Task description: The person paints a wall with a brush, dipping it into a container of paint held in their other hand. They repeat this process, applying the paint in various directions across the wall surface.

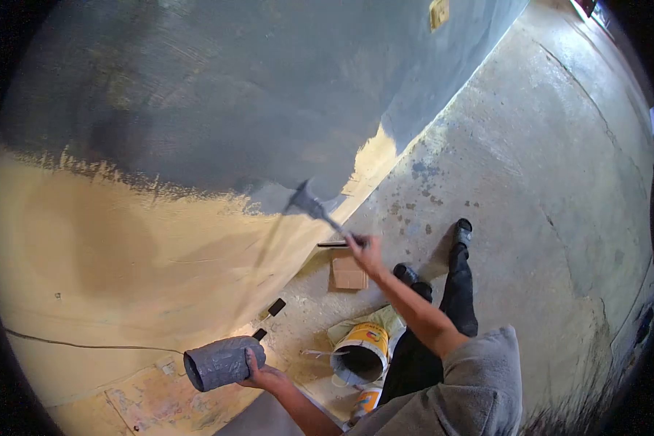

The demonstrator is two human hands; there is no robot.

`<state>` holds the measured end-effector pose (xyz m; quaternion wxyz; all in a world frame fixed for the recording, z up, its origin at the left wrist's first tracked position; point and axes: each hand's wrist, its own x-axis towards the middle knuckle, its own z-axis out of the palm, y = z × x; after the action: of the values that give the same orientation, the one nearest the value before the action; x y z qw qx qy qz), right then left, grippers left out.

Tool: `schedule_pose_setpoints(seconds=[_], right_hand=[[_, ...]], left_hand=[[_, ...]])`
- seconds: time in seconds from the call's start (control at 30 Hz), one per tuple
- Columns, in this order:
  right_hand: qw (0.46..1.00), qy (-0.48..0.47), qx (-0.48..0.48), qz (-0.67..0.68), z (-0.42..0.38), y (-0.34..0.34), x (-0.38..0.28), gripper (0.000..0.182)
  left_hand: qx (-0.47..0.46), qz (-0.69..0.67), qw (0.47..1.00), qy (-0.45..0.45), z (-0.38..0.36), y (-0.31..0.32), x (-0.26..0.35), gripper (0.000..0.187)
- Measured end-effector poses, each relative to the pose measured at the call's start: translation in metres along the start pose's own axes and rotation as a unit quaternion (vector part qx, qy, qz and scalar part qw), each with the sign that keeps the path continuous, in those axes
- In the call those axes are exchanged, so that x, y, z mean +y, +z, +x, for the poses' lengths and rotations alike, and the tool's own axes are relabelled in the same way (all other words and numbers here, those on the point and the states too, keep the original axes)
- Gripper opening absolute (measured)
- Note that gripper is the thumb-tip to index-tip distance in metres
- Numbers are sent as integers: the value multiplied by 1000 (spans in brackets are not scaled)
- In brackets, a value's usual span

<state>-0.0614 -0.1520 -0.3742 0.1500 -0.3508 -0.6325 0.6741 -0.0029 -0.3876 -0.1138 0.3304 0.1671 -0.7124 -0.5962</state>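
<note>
My right hand (368,254) is closed round the handle of a grey-coated paintbrush (310,203). Its wide head is at the wall (218,116), where dark grey paint borders bare cream; whether the bristles touch is hard to tell. Low on the left, my left hand (258,372) grips a cylindrical paint container (218,363), smeared grey outside and tilted with its mouth facing left. What is inside it cannot be seen.
By my legs stands an open yellow-and-white bucket (361,354), with a second bucket (365,401) nearer me. A cardboard piece (349,272) and a small black object (277,307) lie along the wall's foot. A cable (87,343) runs at left. An outlet plate (439,14) is above.
</note>
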Motion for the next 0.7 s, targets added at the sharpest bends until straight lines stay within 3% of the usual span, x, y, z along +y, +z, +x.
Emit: schedule_pose_setpoints(seconds=[0.07, 0.13, 0.27, 0.3, 0.37, 0.47, 0.57, 0.67, 0.7], right_hand=[[999, -19, -24, 31, -27, -17, -69, 28], [987, -124, -67, 82, -34, -20, -101, 21], [983, -164, -27, 75, 1, 11, -72, 19], [986, -140, 36, 79, 17, 31, -38, 20], [986, -146, 56, 64, 36, 37, 17, 22], [995, -39, 45, -75, 18, -1, 22, 29], [967, 71, 65, -238, -2, -34, 21, 37], [967, 36, 95, -235, 6, -22, 30, 37], [966, 14, 97, -240, 12, -22, -8, 37]], left_hand=[[8, -1, 1000, 8, 9, -10, -5, 62], [14, -1, 1000, 23, 9, -11, -6, 61], [23, -27, 999, 17, 0, -9, 2, 63], [26, -22, 999, 19, -5, -9, 3, 63], [29, -7, 999, 16, -14, -11, 2, 64], [33, -6, 999, 9, -8, -27, 0, 64], [43, -36, 998, -26, -11, -36, 0, 65], [57, -57, 996, -47, -21, -36, 7, 69], [55, -50, 996, -43, -24, -36, 10, 72]])
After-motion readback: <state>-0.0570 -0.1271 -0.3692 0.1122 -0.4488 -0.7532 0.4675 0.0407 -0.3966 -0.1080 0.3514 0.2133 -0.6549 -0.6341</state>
